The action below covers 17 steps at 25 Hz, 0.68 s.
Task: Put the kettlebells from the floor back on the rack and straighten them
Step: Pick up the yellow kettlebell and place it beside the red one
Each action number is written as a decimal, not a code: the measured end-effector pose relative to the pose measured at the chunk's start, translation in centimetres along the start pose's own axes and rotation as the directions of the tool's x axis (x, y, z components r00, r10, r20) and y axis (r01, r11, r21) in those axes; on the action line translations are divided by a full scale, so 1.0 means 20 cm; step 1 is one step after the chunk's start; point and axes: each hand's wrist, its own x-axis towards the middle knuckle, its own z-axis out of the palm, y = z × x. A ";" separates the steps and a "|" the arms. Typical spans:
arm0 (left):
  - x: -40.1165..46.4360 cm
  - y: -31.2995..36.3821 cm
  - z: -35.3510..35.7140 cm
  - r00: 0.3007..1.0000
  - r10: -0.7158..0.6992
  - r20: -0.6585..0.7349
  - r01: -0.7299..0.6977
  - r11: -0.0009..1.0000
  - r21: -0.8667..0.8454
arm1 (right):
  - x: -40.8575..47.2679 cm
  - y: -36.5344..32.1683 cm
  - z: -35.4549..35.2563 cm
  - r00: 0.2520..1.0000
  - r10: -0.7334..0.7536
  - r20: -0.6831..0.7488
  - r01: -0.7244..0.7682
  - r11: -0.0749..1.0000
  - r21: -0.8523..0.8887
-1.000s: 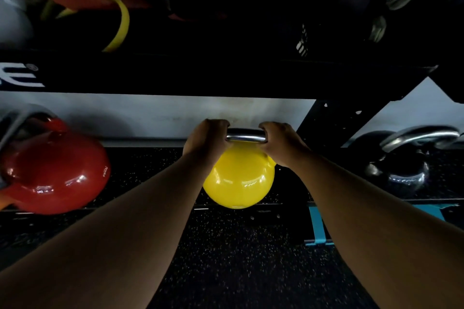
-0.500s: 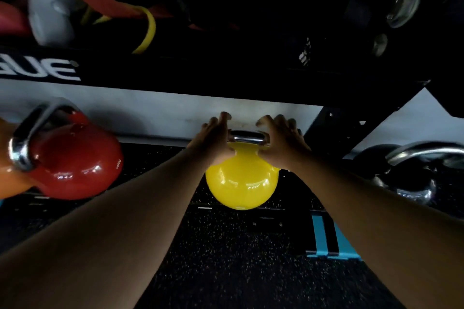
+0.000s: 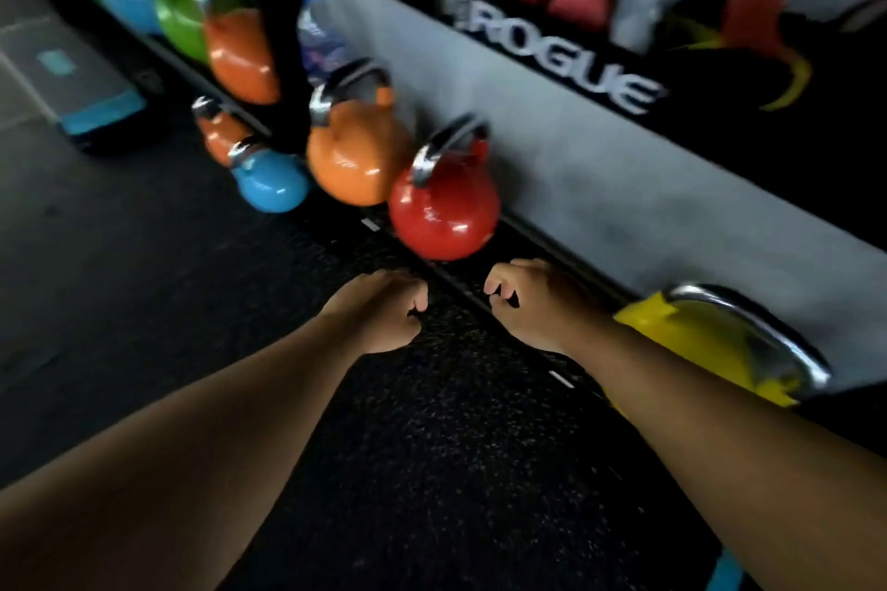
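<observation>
**Q:** Where's the yellow kettlebell [image 3: 710, 341]?

**A:** On the rack's bottom shelf [image 3: 480, 298], just past my right forearm. Both my hands are empty — left hand [image 3: 379, 310] and right hand [image 3: 533, 302] loosely curled, gripping nothing. The small blue kettlebell [image 3: 271, 180] sits on the floor [image 3: 432, 446] — red one [image 3: 444, 211] shelved.

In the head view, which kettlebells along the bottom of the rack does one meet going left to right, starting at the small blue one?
Small blue kettlebell → orange kettlebell → red kettlebell → yellow kettlebell, partly behind the right hand's forearm.
</observation>
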 end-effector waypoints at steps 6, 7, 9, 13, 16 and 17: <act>-0.99 -0.95 0.25 0.918 -0.375 0.127 0.387 0.917 -0.091 | 0.13 -0.98 0.66 0.920 -0.250 0.301 0.258 0.966 0.011; -1.20 -1.10 0.33 0.889 -0.436 0.141 0.453 0.884 -0.115 | 0.10 -1.18 0.80 0.892 -0.283 0.353 0.295 0.955 0.021; -1.64 -1.30 0.49 0.818 -0.550 0.168 0.574 0.798 -0.183 | 0.00 -1.53 1.07 0.830 -0.323 0.455 0.345 0.938 0.038; -2.45 -1.59 0.84 0.647 -0.732 0.215 0.761 0.605 -0.233 | -0.32 -2.09 1.59 0.692 -0.399 0.602 0.457 0.887 0.063; -2.92 -1.71 1.18 0.493 -0.824 0.279 0.855 0.399 -0.331 | -0.57 -2.38 1.99 0.537 -0.463 0.705 0.572 0.814 0.100; -3.01 -1.72 1.29 0.458 -0.838 0.298 0.864 0.340 -0.371 | -0.64 -2.44 2.10 0.495 -0.472 0.730 0.603 0.791 0.103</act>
